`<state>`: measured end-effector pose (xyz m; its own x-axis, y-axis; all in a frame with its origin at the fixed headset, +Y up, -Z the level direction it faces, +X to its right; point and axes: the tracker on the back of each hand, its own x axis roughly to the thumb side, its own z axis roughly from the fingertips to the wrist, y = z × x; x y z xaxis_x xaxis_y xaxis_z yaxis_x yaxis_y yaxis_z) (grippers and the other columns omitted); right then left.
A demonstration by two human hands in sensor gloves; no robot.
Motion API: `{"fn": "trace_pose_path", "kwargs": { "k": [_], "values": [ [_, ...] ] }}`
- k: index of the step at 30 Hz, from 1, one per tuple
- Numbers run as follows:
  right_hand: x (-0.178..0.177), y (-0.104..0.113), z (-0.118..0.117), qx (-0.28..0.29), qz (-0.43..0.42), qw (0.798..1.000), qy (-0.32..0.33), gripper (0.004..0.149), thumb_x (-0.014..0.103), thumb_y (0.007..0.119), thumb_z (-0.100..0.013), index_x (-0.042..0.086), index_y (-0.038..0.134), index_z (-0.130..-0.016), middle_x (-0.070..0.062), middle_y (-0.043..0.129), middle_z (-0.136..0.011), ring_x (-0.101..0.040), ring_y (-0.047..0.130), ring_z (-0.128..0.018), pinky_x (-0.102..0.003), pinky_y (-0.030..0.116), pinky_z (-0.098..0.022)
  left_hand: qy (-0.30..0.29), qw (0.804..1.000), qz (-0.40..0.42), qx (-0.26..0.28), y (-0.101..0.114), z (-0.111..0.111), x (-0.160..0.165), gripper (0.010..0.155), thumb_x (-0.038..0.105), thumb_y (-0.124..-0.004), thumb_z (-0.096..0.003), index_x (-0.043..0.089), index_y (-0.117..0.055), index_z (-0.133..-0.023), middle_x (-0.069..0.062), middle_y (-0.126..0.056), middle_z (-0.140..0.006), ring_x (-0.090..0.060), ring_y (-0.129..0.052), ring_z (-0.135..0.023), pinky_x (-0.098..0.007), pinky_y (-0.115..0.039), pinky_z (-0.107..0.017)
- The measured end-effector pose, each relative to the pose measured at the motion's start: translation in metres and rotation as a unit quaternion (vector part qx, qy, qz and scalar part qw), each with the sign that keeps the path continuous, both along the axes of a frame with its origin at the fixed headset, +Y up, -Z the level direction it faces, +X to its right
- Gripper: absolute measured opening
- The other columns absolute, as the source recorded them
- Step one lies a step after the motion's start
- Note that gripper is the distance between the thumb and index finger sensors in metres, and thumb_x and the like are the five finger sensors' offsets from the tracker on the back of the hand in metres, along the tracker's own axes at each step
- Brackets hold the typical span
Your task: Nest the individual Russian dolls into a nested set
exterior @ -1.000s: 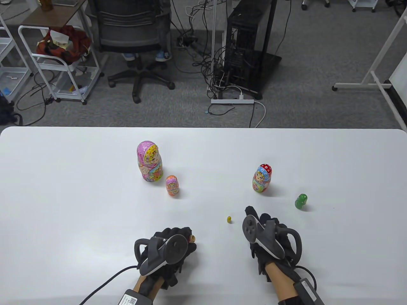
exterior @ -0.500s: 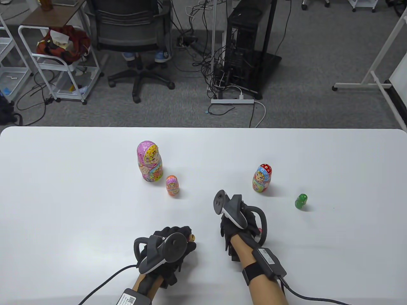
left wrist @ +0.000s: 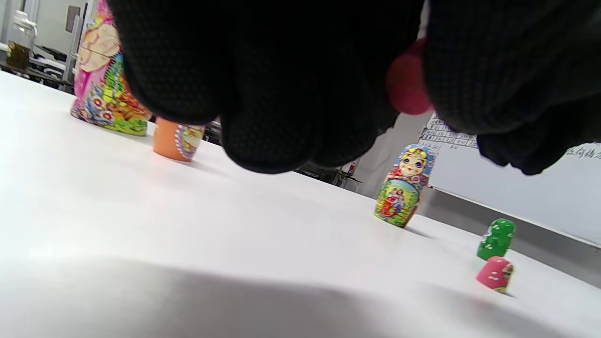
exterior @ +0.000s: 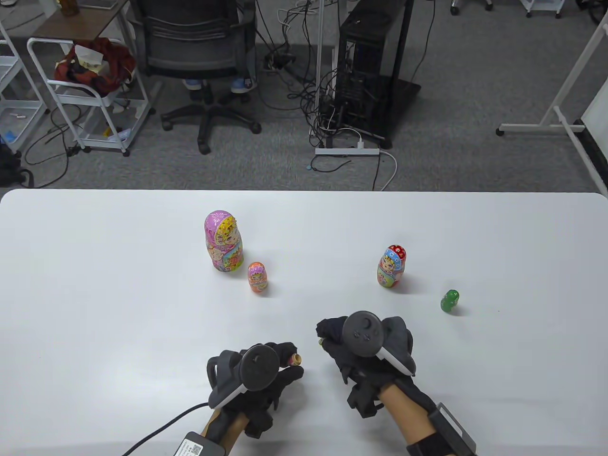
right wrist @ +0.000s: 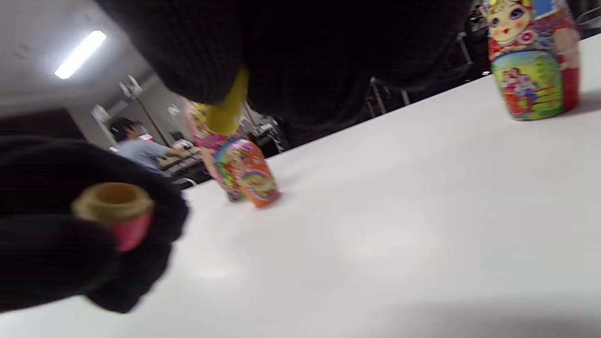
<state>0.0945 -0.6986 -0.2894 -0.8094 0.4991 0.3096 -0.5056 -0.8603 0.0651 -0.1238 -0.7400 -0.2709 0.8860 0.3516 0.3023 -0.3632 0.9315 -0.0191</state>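
Note:
My left hand (exterior: 288, 362) grips a pink doll's bottom half (exterior: 295, 359), its open wooden rim facing right; the half also shows in the right wrist view (right wrist: 117, 211) and the left wrist view (left wrist: 406, 84). My right hand (exterior: 327, 336) pinches the tiny yellow doll (right wrist: 228, 110) just right of that rim, a small gap between them. The pink top half (left wrist: 495, 274) lies on the table and is hidden in the table view. A large pink doll (exterior: 223, 241), a small orange doll (exterior: 258, 277), a red-and-blue doll (exterior: 392, 266) and a green doll (exterior: 449, 301) stand closed.
The white table (exterior: 118, 308) reaches all frame edges except the far side. Beyond its far edge are an office chair (exterior: 199, 52), a computer tower (exterior: 368, 71) with cables, and a cart (exterior: 90, 90).
My right hand swung left onto the tiny yellow doll, lifted it off the table and brought it toward my left hand. My left hand shifted slightly right with the pink half.

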Motion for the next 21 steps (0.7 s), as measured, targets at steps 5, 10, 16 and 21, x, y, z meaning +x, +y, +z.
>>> {"fn": "trace_pose_path", "kwargs": {
  "k": [5,10,16,21],
  "values": [
    [0.002,-0.004,0.02,0.027,-0.037,0.997,0.054,0.04,0.033,0.085,-0.045,0.031,0.075,-0.083,-0.001,0.084,-0.088,-0.018,0.094,-0.066,-0.04,0.082,-0.052,-0.021,0.999,0.022,-0.01,0.001,0.004,0.003,0.061,0.059,-0.084,-0.035,0.026,-0.083,-0.085,0.004,-0.1,-0.072,-0.011,-0.103,-0.058,-0.039,-0.087,-0.054],
    [-0.003,-0.004,0.024,0.033,-0.04,0.996,0.076,0.039,0.031,0.085,-0.045,0.032,0.076,-0.083,0.0,0.083,-0.089,-0.019,0.093,-0.068,-0.04,0.081,-0.053,-0.048,0.998,0.039,-0.027,-0.001,0.007,0.007,0.06,0.057,-0.083,-0.0363,0.025,-0.081,-0.087,0.005,-0.099,-0.073,-0.01,-0.102,-0.059,-0.039,-0.086,-0.055],
    [-0.007,-0.007,0.027,0.043,-0.01,0.995,0.085,0.035,0.03,0.084,-0.046,0.038,0.077,-0.079,0.01,0.079,-0.093,-0.017,0.089,-0.076,-0.043,0.077,-0.06,-0.068,0.996,0.044,-0.037,-0.002,0.007,0.009,0.06,0.056,-0.082,-0.037,0.025,-0.08,-0.088,0.004,-0.098,-0.074,-0.01,-0.101,-0.06,-0.04,-0.086,-0.056],
    [-0.01,-0.006,0.029,0.047,-0.015,0.994,0.098,0.034,0.03,0.084,-0.046,0.04,0.078,-0.078,0.013,0.08,-0.093,-0.015,0.089,-0.079,-0.043,0.076,-0.062,-0.073,0.995,0.048,-0.046,-0.002,0.007,0.01,0.06,0.057,-0.082,-0.037,0.025,-0.08,-0.088,0.004,-0.099,-0.074,-0.01,-0.101,-0.06,-0.039,-0.086,-0.056]
  ]
}}
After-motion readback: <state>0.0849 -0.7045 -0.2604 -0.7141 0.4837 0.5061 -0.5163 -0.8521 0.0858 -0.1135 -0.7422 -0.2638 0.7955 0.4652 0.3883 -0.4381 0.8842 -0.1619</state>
